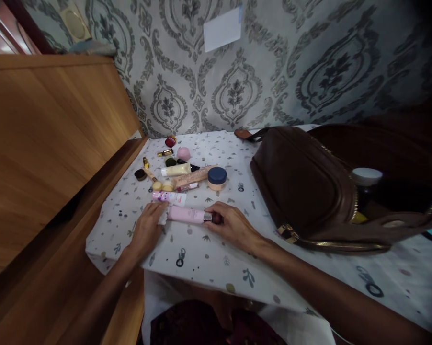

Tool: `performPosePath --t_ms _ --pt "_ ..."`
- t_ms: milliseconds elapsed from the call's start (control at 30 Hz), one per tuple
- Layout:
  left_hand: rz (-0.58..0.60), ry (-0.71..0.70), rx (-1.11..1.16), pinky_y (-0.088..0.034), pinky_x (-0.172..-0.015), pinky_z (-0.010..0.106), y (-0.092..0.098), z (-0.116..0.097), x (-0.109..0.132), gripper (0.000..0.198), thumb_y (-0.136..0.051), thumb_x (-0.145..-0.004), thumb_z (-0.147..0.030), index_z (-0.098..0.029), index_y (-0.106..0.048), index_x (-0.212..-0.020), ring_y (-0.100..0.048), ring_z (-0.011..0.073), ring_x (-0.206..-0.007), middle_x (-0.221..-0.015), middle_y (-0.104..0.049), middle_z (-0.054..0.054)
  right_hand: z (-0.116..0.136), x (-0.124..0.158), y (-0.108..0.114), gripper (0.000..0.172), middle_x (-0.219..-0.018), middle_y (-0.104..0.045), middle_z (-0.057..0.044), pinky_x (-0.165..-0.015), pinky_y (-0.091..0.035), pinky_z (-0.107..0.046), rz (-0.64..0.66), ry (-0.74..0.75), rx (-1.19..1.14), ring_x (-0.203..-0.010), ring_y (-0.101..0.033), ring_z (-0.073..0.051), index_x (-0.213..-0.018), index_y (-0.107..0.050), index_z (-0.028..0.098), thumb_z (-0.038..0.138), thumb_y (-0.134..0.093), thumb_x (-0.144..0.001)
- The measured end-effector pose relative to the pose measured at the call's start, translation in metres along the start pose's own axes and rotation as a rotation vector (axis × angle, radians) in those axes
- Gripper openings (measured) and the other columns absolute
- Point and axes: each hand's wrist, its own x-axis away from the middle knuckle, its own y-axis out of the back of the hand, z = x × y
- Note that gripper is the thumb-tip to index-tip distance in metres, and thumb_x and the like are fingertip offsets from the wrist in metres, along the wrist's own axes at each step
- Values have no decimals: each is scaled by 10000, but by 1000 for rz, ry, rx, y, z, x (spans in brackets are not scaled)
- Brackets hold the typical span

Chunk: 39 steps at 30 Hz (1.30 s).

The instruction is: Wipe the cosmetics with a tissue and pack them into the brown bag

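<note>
A pink tube (187, 214) with a silver collar lies level, close above or on the patterned tablecloth. My right hand (228, 221) grips it at its dark cap end. At the tube's other end, my left hand (149, 225) is closed on a crumpled white tissue (163, 218); whether its fingers also press the tube is hidden. Just beyond the pink tube sits a smaller white and purple tube (169, 197). Behind it are a peach tube (194, 177), a cream tube (176, 170), a lip gloss (187, 187) and a jar with a dark blue lid (217, 177).
An open brown leather bag (302, 187) stands on the right, a white-lidded container (367, 176) inside it. A pink sponge (183, 153), a red item (170, 141) and a black round pot (140, 174) lie at the back left. A wooden cabinet (58, 143) borders the left.
</note>
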Motion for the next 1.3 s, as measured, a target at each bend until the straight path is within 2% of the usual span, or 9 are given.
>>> performPosePath --t_ms 100,233,400,500,633,767,967,1133,1300 --pt "-17 2 -13 -502 -974 483 1 -7 -2 756 -400 -607 93 -163 -538 -1305 -557 273 -1125 -1183 -642 113 2 1 1 270 -756 -597 11 -620 -430 -265 -10 -22 -35 -648 -546 -141 -1052 -651 195 181 -675 -784" --pt "-92 -41 81 -513 -933 438 5 -31 -10 588 -417 -686 71 -172 -572 -1199 -579 253 -1063 -1104 -643 100 1 2 1 230 -750 -583 24 -610 -418 -246 -7 9 -55 -648 -538 -129 -968 -640 210 106 -640 -763" --pt "-104 -252 153 -527 -913 385 3 -82 -22 464 -404 -813 43 -157 -551 -1206 -583 233 -1049 -1124 -630 121 -3 0 -1 201 -782 -552 12 -629 -409 -241 -56 64 -40 -673 -518 -129 -895 -620 191 63 -630 -740" --pt "-91 -362 103 -530 -934 398 -4 -98 -26 415 -404 -848 34 -123 -553 -1202 -573 248 -1068 -1132 -630 143 -5 -1 -2 184 -767 -541 11 -652 -408 -248 -51 63 -16 -694 -517 -138 -827 -602 182 29 -610 -726" --pt "-59 -332 90 -531 -940 411 -6 -81 -23 503 -390 -761 92 -118 -561 -1184 -569 250 -1058 -1118 -646 134 -4 -1 -2 160 -773 -542 12 -648 -418 -251 -32 44 -40 -674 -521 -133 -901 -638 173 93 -664 -765" --pt "-21 -109 65 -532 -926 443 2 -39 -8 583 -407 -673 86 -176 -585 -1162 -586 258 -1058 -1094 -657 101 -2 0 1 167 -770 -549 13 -623 -417 -241 -25 47 -41 -656 -518 -123 -903 -644 182 78 -659 -774" --pt "-20 69 109 -516 -964 444 8 -1 9 514 -419 -722 45 -170 -597 -1154 -605 246 -1094 -1142 -661 93 1 4 2 252 -896 -583 -24 -704 -465 -281 -5 106 -11 -755 -560 -151 -1004 -611 198 75 -629 -784" --pt "-122 53 139 -524 -942 417 14 -24 2 521 -408 -729 48 -176 -591 -1162 -610 233 -1075 -1118 -662 85 1 5 1 261 -891 -598 -11 -685 -453 -273 -2 102 -16 -741 -556 -147 -1002 -569 209 76 -603 -779" --pt "-172 -203 195 -533 -943 398 12 -80 -8 461 -422 -830 8 -188 -544 -1229 -595 226 -1120 -1172 -639 112 4 7 1 93 -722 -563 27 -600 -406 -241 1 57 -129 -641 -512 -127 -872 -561 195 173 -619 -803"
